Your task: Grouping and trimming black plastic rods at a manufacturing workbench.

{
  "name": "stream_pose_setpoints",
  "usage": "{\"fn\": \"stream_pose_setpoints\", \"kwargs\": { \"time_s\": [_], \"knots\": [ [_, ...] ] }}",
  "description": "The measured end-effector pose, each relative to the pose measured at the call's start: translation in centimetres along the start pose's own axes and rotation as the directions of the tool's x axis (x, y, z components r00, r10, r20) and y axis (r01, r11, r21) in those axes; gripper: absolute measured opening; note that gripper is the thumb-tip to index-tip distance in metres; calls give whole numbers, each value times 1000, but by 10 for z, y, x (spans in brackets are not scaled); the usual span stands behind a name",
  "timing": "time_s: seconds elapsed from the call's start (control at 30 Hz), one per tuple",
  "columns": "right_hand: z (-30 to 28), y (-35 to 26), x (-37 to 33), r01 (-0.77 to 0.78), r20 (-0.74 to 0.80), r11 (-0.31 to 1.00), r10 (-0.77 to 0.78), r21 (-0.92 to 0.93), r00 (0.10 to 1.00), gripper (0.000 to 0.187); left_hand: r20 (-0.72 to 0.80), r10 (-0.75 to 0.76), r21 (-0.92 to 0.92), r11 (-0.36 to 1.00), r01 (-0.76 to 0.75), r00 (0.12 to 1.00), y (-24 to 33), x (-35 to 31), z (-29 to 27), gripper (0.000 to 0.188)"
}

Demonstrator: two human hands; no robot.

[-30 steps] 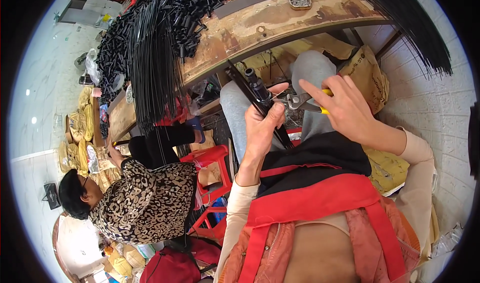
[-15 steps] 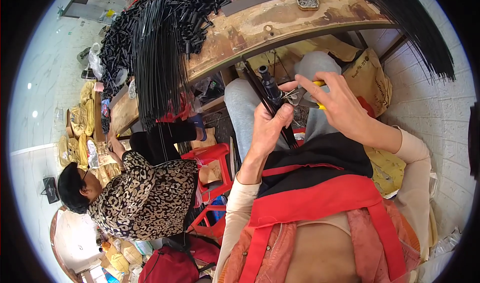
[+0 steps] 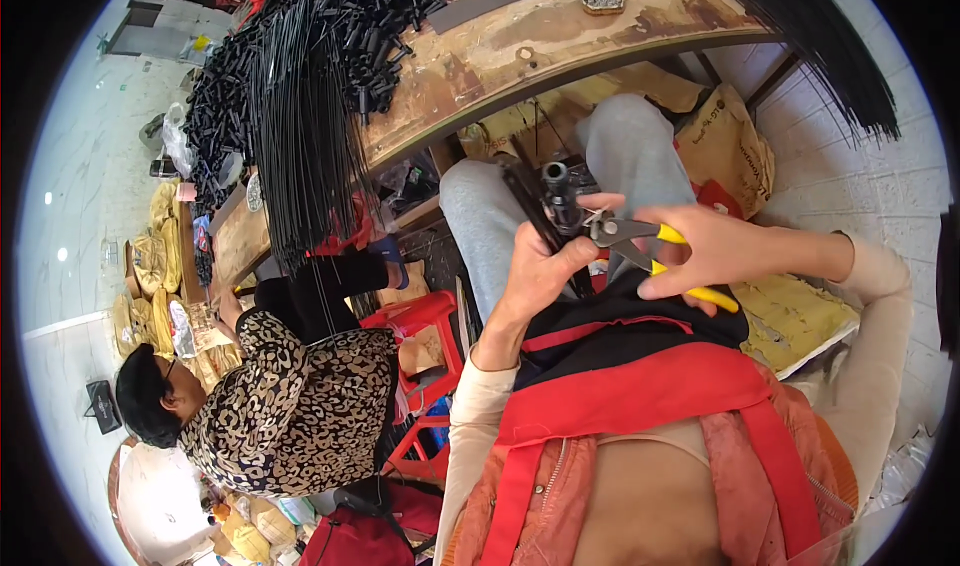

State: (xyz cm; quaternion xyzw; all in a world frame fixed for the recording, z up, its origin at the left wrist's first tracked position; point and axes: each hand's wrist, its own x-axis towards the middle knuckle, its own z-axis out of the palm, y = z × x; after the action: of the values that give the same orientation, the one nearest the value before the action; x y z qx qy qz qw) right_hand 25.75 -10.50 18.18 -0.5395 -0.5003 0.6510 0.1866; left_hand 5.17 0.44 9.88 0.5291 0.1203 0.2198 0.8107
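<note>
My left hand [image 3: 540, 278] is closed around a black tube-shaped part [image 3: 561, 198] with a hollow upper end, held over my lap. Dark slender rods [image 3: 527, 188] stand beside the tube in the same grip. Yellow-handled pliers [image 3: 712, 297] are in my right hand [image 3: 715, 241], their handles spread apart. The metal jaws are at the tube, next to my left thumb and fingertips. What lies between the jaws is too small to make out.
A wooden workbench [image 3: 490, 68] stands ahead, bearing a heap of black tubes [image 3: 215, 106], hanging black wires [image 3: 300, 116] and a small tray of metal bits [image 3: 599, 8]. More wires [image 3: 825, 51] overhang at right. A co-worker [image 3: 290, 406] sits at left near a red stool [image 3: 440, 331].
My right hand has turned and moved right and down, and the pliers' handles now point to the lower right. The tube has tilted, showing its hollow end more.
</note>
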Motion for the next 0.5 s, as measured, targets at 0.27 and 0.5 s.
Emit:
{"fn": "stream_pose_setpoints", "kwargs": {
  "time_s": [0.27,0.5],
  "knots": [
    [-24,-58,-22,-56,-48,910,40,-412,998,33,-40,-23,-40,999,21,999,6,-2,-4,56],
    [-10,-16,-17,148,-186,601,-458,-785,869,41,-84,-17,-80,997,10,996,5,-1,-7,57]
  ]
}}
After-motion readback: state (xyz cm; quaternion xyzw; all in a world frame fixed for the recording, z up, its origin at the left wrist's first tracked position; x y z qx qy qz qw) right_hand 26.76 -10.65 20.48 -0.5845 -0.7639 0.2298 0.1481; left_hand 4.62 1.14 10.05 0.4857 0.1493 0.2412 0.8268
